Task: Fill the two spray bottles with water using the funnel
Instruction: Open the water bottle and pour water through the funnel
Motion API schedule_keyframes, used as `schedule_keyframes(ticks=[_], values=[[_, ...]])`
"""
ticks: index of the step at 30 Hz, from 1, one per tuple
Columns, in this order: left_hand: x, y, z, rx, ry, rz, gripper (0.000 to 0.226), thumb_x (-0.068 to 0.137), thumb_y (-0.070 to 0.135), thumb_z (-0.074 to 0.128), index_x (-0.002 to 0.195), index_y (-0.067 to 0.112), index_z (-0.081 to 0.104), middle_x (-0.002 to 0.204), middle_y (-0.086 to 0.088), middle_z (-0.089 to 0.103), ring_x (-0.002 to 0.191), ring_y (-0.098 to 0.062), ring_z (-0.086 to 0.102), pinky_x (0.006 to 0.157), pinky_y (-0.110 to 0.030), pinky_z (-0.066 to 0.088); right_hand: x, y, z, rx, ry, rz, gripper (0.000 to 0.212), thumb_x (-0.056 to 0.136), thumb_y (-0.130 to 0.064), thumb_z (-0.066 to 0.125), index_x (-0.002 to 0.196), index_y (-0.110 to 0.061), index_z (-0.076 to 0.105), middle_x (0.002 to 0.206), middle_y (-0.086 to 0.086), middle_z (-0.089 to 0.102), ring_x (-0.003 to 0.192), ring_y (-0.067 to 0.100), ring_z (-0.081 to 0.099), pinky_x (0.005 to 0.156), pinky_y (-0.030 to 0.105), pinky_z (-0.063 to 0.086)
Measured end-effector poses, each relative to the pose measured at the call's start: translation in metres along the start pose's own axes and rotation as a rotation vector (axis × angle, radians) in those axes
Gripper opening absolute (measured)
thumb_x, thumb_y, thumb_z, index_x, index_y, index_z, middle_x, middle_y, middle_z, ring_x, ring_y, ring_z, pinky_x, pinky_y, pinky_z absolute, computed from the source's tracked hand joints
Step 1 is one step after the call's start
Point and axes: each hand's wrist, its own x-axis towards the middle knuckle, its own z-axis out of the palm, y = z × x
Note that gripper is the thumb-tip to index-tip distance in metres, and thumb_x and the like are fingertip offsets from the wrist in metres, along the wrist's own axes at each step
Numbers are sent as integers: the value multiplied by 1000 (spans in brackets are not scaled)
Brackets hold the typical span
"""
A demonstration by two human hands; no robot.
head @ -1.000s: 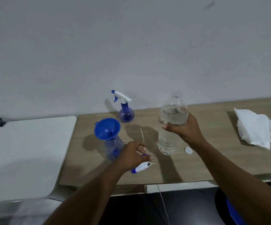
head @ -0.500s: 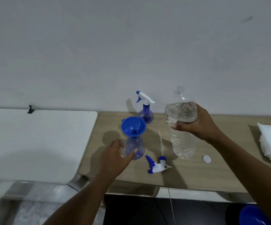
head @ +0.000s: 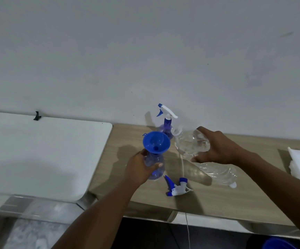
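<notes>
Newly tilted, the water bottle point(head: 192, 144) my right hand point(head: 219, 148) grips nears the centre-frame funnel point(head: 156, 141); left hand point(head: 138, 168) grips the spray bottle point(head: 155, 167); pouring should follow

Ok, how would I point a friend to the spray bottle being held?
Start at the wooden table against the white wall. Near its left end, the left hand grips the nearer spray bottle. Unlike the far spray bottle, it has no trigger head and carries a blue funnel.
</notes>
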Motion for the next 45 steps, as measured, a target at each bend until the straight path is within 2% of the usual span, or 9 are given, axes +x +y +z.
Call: schedule_keyframes(ticks=[4,9,11,13,15,19,24,35,45], values=[[5,-5,1,1,5,-30,41,72,53,80,106,35,65,92,16,69,87,-3,65,77,-20,51,3,-8,-6,-147,-49,17,82,62,-52,90,128,-25,49,89,-12,62,74,6,56,64,23,42],[7,-10,4,52,11,-82,61,65,66,77,112,28,66,97,12,70,89,-7,67,82,-32,57,9,-15,-15,-303,-111,41,89,65,-56,87,135,-21,45,76,-14,52,79,20,53,68,31,39],[6,-7,2,43,-5,-99,50,69,58,79,108,29,66,94,13,69,85,-1,66,77,-22,55,11,-18,-18,-355,-146,41,86,66,-55,86,135,-22,45,70,-18,45,77,19,50,67,31,37],[6,-4,1,-19,-65,-87,22,81,33,79,95,30,63,85,14,65,76,11,63,66,-6,47,14,-21,-21,-403,-178,42,85,67,-55,84,136,-23,44,68,-20,42,78,20,49,67,31,37],[8,-6,2,-38,-86,-66,19,85,20,76,92,28,61,81,15,63,73,19,59,62,-1,42,16,-23,-24,-451,-196,44,86,67,-55,83,137,-23,44,66,-18,42,79,21,48,67,32,38],[7,-5,1,-39,-45,-66,34,78,41,81,103,26,65,90,11,69,80,2,63,72,-15,49,20,-26,-28,-543,-199,49,85,68,-59,80,136,-26,43,67,-17,43,80,22,48,69,33,41],[6,-3,0,-30,-51,-24,36,77,38,81,107,26,65,92,9,71,79,4,61,69,-8,44,24,-31,-31,-625,-204,42,88,67,-64,76,139,-29,39,74,-13,49,85,22,52,75,34,47],[8,-5,1,-1,-27,-4,59,66,55,83,116,33,61,96,12,70,87,-3,64,82,-32,57,27,-40,-37,-697,-246,45,85,69,-64,75,138,-31,40,68,-16,34,81,20,45,71,30,37],[6,-4,-1,-11,-13,21,59,66,55,83,117,36,60,97,15,69,89,-3,64,81,-30,56,27,-44,-42,-705,-255,33,83,70,-62,76,139,-30,41,67,-17,34,83,18,43,71,29,35]])
